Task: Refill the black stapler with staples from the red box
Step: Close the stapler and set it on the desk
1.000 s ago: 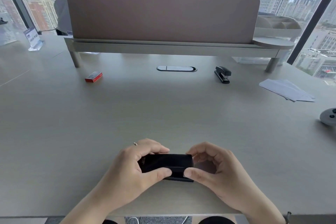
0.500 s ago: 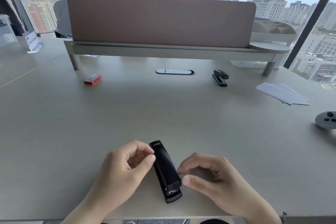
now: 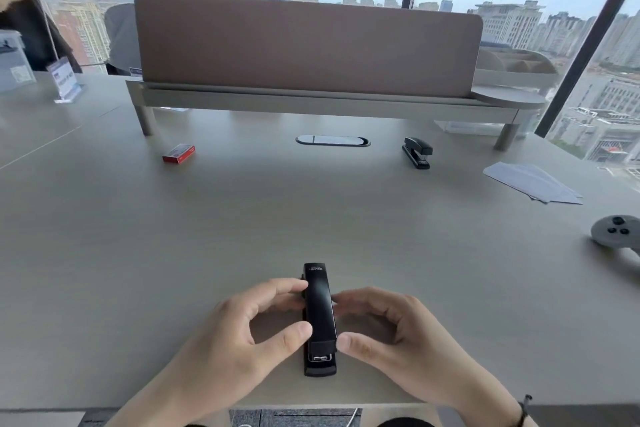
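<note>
A black stapler (image 3: 319,315) lies closed on the desk near the front edge, its length pointing away from me. My left hand (image 3: 242,333) pinches its left side between thumb and fingers. My right hand (image 3: 391,329) touches its right side with thumb and fingertips. The red staple box (image 3: 178,153) lies closed far off at the back left of the desk. A second black stapler (image 3: 417,152) sits at the back right.
A raised shelf with a brown divider panel (image 3: 308,45) spans the back. A cable grommet (image 3: 332,141) sits mid-desk. White papers (image 3: 533,182) and a grey controller (image 3: 614,230) lie at the right. A sign stand (image 3: 64,80) stands at the far left.
The stapler has turned from lying sideways between my hands to pointing straight away from me, and both hands have shifted to its two sides.
</note>
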A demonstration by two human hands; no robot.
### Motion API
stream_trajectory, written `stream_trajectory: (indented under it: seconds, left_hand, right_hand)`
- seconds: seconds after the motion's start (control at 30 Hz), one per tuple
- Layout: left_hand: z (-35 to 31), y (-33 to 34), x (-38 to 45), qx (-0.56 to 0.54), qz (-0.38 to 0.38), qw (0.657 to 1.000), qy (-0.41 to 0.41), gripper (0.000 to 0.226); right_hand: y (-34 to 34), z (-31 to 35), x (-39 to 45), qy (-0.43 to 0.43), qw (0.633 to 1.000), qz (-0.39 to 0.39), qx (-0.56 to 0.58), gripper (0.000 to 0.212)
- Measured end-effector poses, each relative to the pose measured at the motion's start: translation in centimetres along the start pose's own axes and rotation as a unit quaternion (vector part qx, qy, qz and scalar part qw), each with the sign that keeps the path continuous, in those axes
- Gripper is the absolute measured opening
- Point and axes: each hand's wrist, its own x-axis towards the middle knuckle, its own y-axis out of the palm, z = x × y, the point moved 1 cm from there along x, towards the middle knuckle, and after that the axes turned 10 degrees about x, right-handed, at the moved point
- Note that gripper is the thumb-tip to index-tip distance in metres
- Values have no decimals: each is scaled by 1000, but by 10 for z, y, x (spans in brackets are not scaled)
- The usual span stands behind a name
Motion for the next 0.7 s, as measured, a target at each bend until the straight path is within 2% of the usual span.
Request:
stream_trajectory:
  seconds: [0.17,0.4,0.57,0.7]
  left_hand:
    - [-1,-2,3,-2,14,1000,3,52]
    - [3,-12,15,50,70,996,-12,54]
    - [1,-3,37,35,71,997,-11,53]
    - [-3,8,82,-6,78,997,-25,45]
  right_hand:
    - [-2,0,0,7,1000,1,1,44]
    - [-7,5,8,-4,996,16,-87,34]
    - [-19,5,17,-11,994,35,-101,35]
    - [-39,-1,37,-12,986,44,-158,38]
